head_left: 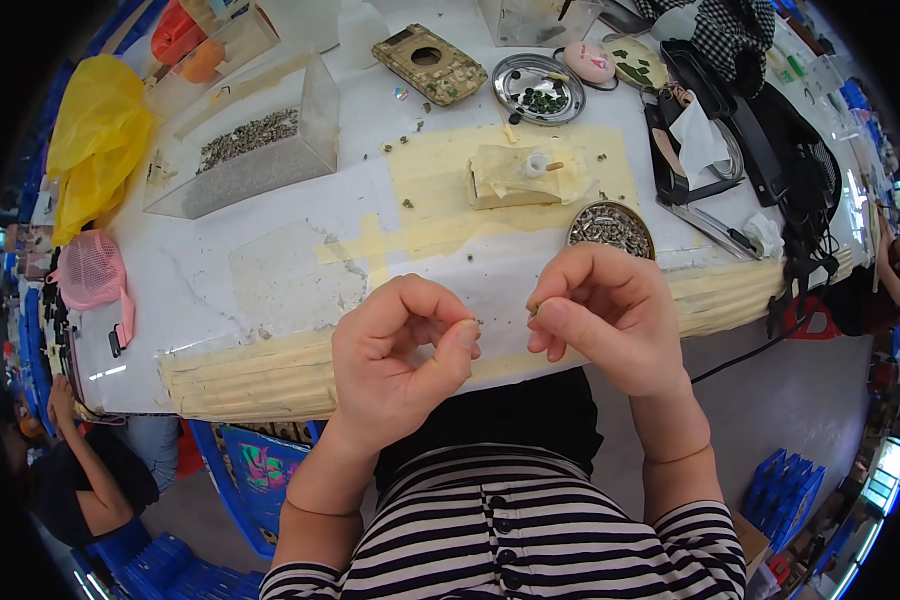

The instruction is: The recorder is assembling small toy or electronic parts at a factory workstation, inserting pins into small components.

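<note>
Both of my hands are raised over the near edge of the white worktable [200, 290], a short gap between them. Thumb and forefinger of my left hand [395, 355] are pinched together; a tiny dark speck shows at their tips, too small to name. My right hand [615, 315] pinches a small olive-brown piece [537, 308] between thumb and forefinger. Just beyond the right hand is a round tin [653, 240] of small metallic and brownish parts. Farther off, a tape-covered block [500, 190] carries a small white cup [537, 164] with a short stick beside it.
A clear bin [315, 130] of small parts stands at left, near a yellow bag [100, 130] and pink mesh item [90, 270]. At the back are a camouflage model hull [440, 65] and metal dish [510, 85]. Tweezers [710, 225] and a black bag [790, 150] lie right. Another person's arm [90, 470] appears lower left.
</note>
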### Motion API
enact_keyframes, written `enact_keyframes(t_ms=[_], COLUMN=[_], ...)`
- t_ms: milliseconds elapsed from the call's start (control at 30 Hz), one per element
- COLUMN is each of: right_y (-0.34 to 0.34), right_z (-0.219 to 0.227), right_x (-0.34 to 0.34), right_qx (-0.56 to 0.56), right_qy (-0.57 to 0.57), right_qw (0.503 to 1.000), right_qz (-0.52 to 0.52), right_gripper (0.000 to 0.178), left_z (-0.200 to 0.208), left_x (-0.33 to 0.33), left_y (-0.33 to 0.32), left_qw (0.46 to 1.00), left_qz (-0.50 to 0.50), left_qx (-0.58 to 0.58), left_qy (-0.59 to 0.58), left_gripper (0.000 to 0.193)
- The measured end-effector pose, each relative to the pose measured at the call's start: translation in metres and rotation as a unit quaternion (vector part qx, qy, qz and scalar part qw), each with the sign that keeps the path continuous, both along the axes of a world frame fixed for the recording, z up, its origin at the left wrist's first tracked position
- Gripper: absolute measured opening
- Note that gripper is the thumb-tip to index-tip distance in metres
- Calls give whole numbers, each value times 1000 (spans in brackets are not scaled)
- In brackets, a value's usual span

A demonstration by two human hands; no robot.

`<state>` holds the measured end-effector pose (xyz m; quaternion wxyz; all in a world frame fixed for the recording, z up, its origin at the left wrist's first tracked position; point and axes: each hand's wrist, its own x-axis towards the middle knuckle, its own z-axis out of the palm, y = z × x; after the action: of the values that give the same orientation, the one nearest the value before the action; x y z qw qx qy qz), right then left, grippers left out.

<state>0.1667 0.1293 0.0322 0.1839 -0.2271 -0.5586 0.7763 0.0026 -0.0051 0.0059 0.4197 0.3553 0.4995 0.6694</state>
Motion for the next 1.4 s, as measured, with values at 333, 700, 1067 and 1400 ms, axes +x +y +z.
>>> enact_keyframes(t_ms=[333, 700, 1067, 1400], right_y=[-3, -5, -28, -22], right_z=[-5, -20, -5, -14], right_x=[-10, -17, -22, -18], right_qx=[346, 659, 495, 642], right_qy=[-36, -52, 39, 97], right_qw=[937, 747, 858, 747], right_qz=[-40, -73, -126, -142], right_gripper=[11, 20, 22, 33], left_z=[5, 3, -2, 10], left_x=[2, -4, 1, 9], left_y=[2, -1, 5, -17], left_qw=[999, 995, 880, 996], left_qz=[24, -1, 127, -9], left_qx=[-9, 9, 167, 2], left_qy=[-25, -97, 425, -85], left_gripper=[3, 6, 20, 12])
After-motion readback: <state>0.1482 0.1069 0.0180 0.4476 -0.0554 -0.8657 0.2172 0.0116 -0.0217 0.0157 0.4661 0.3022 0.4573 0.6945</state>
